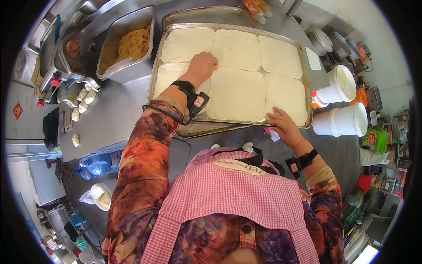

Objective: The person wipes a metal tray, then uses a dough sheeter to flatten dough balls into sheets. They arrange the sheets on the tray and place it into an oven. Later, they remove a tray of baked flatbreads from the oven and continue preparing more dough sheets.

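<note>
Flat rectangular sheets of pale dough [236, 94] lie in two rows on a large metal baking tray [310, 105]. My left hand [202, 67] is over the tray, at the place where several sheets meet. Its fingers are curled closed against the dough, and their tips are hidden, so any pinched edge is out of sight. At the tray's near edge, toward the right, my right hand [285, 126] reaches over the rim. Its fingers are stretched and slightly apart, touching the near dough edge by the rim. Both wrists carry black straps with small devices.
Beneath the dough tray is another tray [206, 16]. A deep metal pan [151, 42] of brownish filling stands left, near small dough pieces [83, 105] and a metal machine [70, 55]. White buckets [343, 121] stand at right. Orange-capped bottles [255, 11] lie at the back.
</note>
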Tool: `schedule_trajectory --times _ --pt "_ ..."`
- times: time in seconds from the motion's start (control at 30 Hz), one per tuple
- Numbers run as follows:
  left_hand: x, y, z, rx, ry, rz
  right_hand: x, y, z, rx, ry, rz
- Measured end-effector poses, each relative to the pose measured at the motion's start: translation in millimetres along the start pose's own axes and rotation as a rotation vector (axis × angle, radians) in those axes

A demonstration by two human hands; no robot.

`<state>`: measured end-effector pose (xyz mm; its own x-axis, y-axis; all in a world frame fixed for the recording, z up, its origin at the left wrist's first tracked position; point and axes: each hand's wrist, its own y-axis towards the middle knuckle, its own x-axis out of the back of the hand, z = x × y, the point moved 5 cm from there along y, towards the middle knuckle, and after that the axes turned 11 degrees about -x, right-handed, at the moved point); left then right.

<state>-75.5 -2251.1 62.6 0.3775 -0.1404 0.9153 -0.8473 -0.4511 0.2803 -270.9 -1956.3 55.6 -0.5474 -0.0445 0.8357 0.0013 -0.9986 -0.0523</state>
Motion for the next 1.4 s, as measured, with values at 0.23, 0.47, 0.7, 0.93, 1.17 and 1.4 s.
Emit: schedule_trajectory --times 0.23,0.47,0.7,0.93,1.17,1.4 --pt "29 -32 -18 -0.163 -0.087 -0.091 11 9 8 0.038 -0.01 0.017" --pt "34 -125 -56 -0.201 -0.144 0.388 2 63 61 0.008 0.113 -0.006" --pt "31 -131 -61 -0.019 -0.19 0.224 -67 129 141 0.129 -0.003 0.078" --pt "56 -179 -62 0.053 -0.45 0.065 -92 148 171 0.265 -0.12 0.062" --pt "53 -196 -47 -0.129 -0.184 0.027 -91 143 176 0.286 -0.143 0.236" --pt "53 -202 -46 -0.107 -0.125 -0.09 -112 155 194 0.509 -0.141 0.3"
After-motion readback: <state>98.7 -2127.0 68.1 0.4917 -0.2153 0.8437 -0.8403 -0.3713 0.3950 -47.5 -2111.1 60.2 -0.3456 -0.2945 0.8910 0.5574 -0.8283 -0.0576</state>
